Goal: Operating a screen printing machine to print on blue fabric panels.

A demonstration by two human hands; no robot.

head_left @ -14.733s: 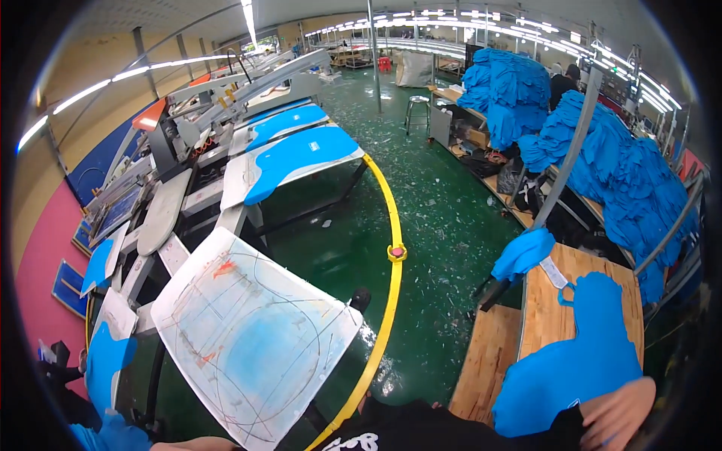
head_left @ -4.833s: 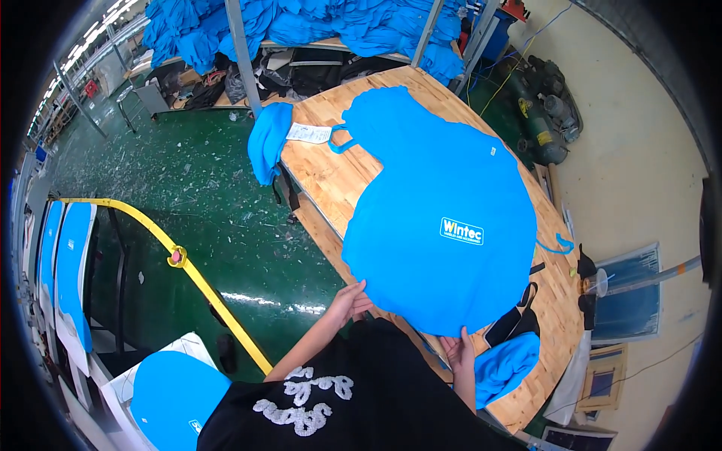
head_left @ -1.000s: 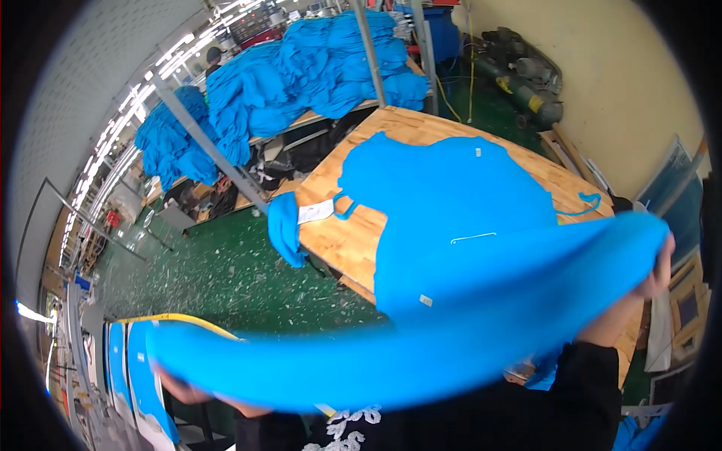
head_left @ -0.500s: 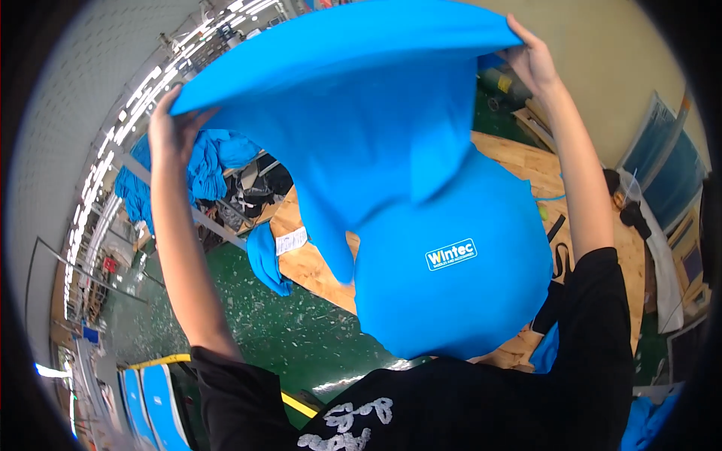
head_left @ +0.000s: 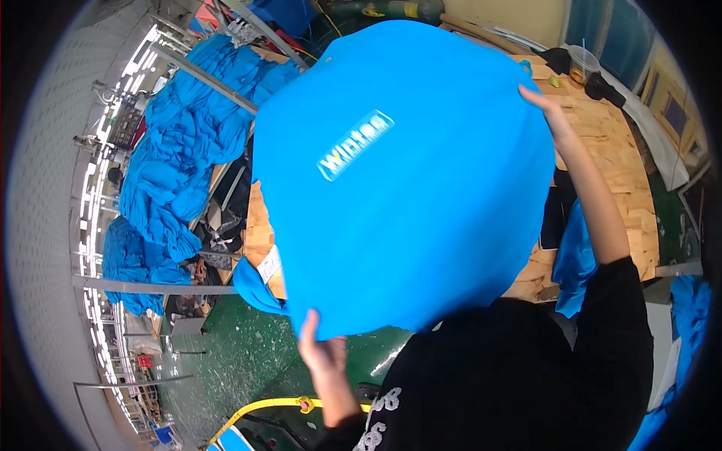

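A large blue fabric cover (head_left: 421,225) with a printed label patch is stretched out in front of me. My left hand (head_left: 325,357) pinches its near left edge, the thumb showing beside the cloth. At the far right, my right hand (head_left: 553,116) grips the opposite edge, its fingers partly hidden behind the fabric. Between the two hands the cover hangs broad and fairly smooth over the wooden table (head_left: 609,180). Whatever lies directly beneath it is hidden.
Heaped blue fabric (head_left: 177,150) lies on a rack to the left, beside a metal rail (head_left: 165,288). A clear cup (head_left: 580,66) stands at the table's far right. More blue cloth (head_left: 575,263) hangs near my right arm. A yellow tube (head_left: 263,406) crosses the green floor.
The raised upper part of the cover has come down and spread out. My left hand has moved down to the near edge, while my right has lowered slightly. The view has shifted.
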